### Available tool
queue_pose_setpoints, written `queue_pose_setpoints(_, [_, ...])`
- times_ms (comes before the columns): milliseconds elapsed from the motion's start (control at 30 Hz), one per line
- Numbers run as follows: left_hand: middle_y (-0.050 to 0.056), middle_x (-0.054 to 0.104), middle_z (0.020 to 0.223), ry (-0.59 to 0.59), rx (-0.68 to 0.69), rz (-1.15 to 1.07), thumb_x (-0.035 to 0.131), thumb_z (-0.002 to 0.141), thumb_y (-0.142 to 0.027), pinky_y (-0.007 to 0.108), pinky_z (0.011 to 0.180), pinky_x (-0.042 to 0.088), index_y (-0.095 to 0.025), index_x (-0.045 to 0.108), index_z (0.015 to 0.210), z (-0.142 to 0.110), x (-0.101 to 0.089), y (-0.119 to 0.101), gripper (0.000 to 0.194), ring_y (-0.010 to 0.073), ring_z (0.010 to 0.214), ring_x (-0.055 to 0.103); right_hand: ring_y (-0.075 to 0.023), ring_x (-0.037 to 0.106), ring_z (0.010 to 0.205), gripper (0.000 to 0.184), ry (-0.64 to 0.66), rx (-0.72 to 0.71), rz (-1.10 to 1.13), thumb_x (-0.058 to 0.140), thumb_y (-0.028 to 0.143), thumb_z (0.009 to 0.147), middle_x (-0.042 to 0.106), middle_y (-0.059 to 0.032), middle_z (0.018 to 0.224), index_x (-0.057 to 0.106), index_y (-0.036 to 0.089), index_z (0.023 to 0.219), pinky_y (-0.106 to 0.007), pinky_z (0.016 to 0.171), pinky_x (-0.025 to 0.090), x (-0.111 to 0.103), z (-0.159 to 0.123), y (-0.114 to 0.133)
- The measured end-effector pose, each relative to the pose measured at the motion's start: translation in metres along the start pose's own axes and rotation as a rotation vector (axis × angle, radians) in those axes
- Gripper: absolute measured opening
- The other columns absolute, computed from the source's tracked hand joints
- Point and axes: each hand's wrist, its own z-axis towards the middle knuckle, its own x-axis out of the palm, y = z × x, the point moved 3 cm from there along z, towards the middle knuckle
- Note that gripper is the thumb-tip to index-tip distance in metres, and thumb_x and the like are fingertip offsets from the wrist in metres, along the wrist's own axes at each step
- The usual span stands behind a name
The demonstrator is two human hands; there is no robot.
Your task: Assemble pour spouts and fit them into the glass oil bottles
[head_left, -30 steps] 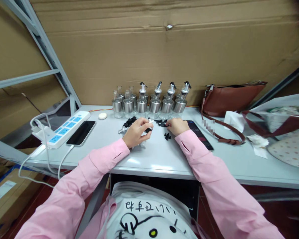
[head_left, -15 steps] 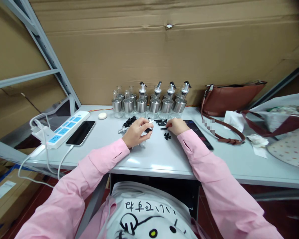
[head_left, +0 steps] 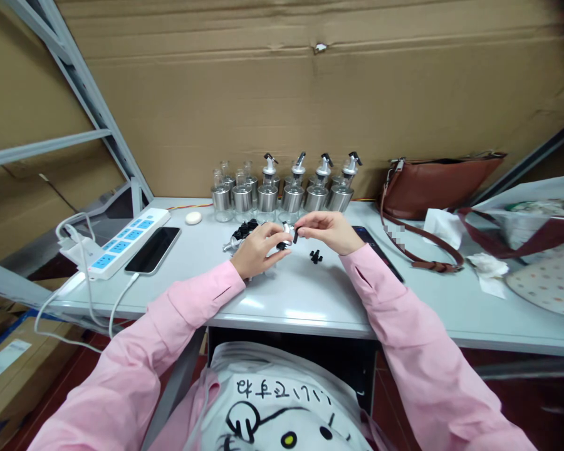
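The left hand is resting on the counter, its fingers curled closed around a small silver pourer cap and holding it just off the surface. The right hand is lifted clear of the counter; half a second ago it was lying flat among the loose parts. Its fingers are now pinched shut on a small black plug, presenting it right against the cap, so the two parts are touching or very nearly so; whether the plug is already seated cannot be told. Judgement: the pick is finished and the fitting of plug to cap is beginning. A few spare black pieces are lying just below the right fingers, and a heap of black parts is sitting just beyond the left fingers. Further beyond both hands a row of steel-banded glass bottles is standing, four of them already capped. A phone and a power strip are lying well left of the left fingers.
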Motion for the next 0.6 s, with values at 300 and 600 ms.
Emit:
queue_pose_setpoints(300, [0.009, 0.059, 0.104, -0.022, 0.056, 0.004, 0.05, 0.088, -0.028, 0.033, 0.083, 0.047, -0.018, 0.049, 0.113, -0.001, 0.0003, -0.0003, 0.027, 0.0183, 0.097, 0.056, -0.0091, 0.056, 0.058, 0.031, -0.063, 0.004, 0.208, 0.079, 0.037, 0.054, 0.064, 0.0005, 0.063, 0.067, 0.016, 0.072, -0.025, 0.06, 0.047, -0.0018, -0.0001, 0.0015])
queue_pose_setpoints(600, [0.006, 0.055, 0.102, -0.027, 0.095, 0.017, 0.048, 0.089, -0.024, 0.031, 0.08, 0.048, -0.024, 0.046, 0.123, -0.0009, 0.0019, 0.0009, 0.035, 0.0158, 0.093, 0.054, -0.0085, 0.054, 0.053, 0.032, -0.083, 0.024, 0.139, 0.079, 0.04, 0.054, 0.063, 0.001, 0.06, 0.065, 0.016, 0.07, -0.025, 0.056, 0.046, 0.0, 0.0001, 0.0042])
